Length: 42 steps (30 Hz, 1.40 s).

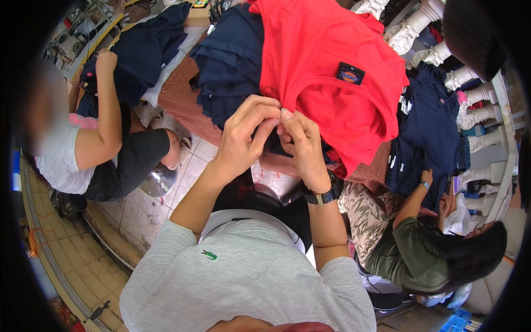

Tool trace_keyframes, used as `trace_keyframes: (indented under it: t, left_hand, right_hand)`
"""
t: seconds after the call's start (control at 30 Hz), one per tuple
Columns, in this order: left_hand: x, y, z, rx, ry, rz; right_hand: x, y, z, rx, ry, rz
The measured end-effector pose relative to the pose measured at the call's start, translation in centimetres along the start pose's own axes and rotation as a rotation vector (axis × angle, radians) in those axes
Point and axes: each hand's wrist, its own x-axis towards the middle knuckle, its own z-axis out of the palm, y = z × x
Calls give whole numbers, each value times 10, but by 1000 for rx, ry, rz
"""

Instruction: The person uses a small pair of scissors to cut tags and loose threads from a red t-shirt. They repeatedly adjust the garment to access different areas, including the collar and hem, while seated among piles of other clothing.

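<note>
A red top (326, 50) with a dark neck label lies spread over the table, its round neck opening toward me. At its near left edge my two hands meet, fingertips almost touching. My left hand (249, 133) is closed, thumb and fingers pinched together; what lies between them is too small to make out. My right hand (301, 141), with a dark watch on the wrist, is closed too, its thumb and forefinger pinching the edge of the red top. Under and left of the top is a pile of navy garments (229, 61).
The table has a brown-red cloth (185, 97). At left a seated person (94, 138) handles a navy garment (138, 50). At right another person (420, 243) works beside navy garments (423, 133). White balusters (481, 116) line the right side.
</note>
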Motion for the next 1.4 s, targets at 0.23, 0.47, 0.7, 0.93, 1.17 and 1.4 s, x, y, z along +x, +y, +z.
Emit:
trace_keyframes:
  t: [0.23,0.47,0.7,0.93,1.17,1.4]
  left_hand:
    - [-2,0,-1,-3,-5,-1]
    - [-6,-2,1,-29,9,-29]
    - [-18,-13,-9,-150,-52,-135]
    - [-13,-6,-12,-105,-3,-96]
    - [-12,-5,-11,-96,-29,-104]
    - [-8,-5,-11,-97,-54,-64]
  right_hand:
    - [2,4,2,70,4,-10]
    - [5,11,0,70,-2,-7]
    - [-1,13,3,104,-31,85]
    - [-8,4,-6,85,-159,111]
    - [-5,1,2,85,-73,136]
    - [4,11,6,165,-20,71]
